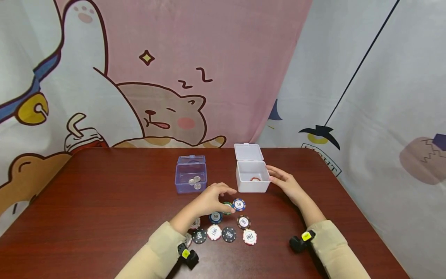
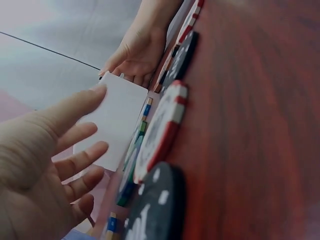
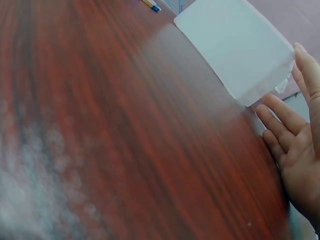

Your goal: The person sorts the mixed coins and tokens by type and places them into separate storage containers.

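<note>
My left hand (image 1: 210, 199) hovers over the poker chips, thumb and fingers apart with nothing between them. Under its fingertips is a green chip (image 1: 228, 208), partly hidden, beside a blue chip marked 10 (image 1: 239, 204). A darker blue chip marked 50 (image 1: 216, 217) lies just below the palm. My right hand (image 1: 287, 186) rests against the right side of a white plastic box (image 1: 244, 186), its fingers fairly straight and the thumb at the front corner. The box's lid (image 1: 249, 152) stands raised, and a red-and-white chip (image 1: 255, 179) lies inside.
Left of the white box stands a translucent blue box (image 1: 182, 188), lid up, with silver coins (image 1: 197, 186) inside. Black and red-edged white chips (image 1: 214, 232) lie in front of my left hand. A brown-edged chip (image 1: 243, 222) sits toward the right, on the dark wooden table (image 1: 104, 217).
</note>
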Tool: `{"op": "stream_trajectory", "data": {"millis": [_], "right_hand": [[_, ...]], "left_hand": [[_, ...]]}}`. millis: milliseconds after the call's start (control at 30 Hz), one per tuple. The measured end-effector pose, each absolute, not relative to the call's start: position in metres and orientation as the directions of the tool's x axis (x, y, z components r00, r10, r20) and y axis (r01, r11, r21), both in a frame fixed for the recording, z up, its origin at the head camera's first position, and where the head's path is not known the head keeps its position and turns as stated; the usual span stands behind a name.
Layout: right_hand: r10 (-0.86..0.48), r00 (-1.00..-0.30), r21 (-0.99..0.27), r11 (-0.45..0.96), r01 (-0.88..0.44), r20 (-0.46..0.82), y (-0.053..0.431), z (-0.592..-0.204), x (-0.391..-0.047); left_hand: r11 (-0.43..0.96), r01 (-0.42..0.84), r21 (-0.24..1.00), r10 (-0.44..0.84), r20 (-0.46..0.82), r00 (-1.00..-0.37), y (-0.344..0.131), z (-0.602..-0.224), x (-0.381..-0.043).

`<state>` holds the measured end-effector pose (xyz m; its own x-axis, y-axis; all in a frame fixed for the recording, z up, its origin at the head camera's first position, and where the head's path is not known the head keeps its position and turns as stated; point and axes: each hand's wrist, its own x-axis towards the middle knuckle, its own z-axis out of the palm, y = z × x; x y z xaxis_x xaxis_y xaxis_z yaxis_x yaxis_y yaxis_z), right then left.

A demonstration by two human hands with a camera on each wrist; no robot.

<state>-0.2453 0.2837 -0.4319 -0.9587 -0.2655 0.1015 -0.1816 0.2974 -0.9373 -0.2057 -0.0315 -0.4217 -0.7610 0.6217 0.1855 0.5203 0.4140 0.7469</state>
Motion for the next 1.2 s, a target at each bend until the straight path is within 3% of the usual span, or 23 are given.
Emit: {"op": "stream_trajectory", "data": {"millis": [500,1200], "right_hand": [[-0.251,-0.963,-0.937,0.299,-0.178,0.103,0.29,-0.449,-0.255],[-0.273,-0.954,-0.939,0.279,-0.203,0.125,0.291,-0.448,-0.254]], "left_hand": [[0.497,0.501,0.708,0.607,0.129,-0.784,-0.039,-0.435,-0.205],[0.513,0.535,0.672,0.58,0.189,-0.793,-0.035,-0.438,-0.205]]}}
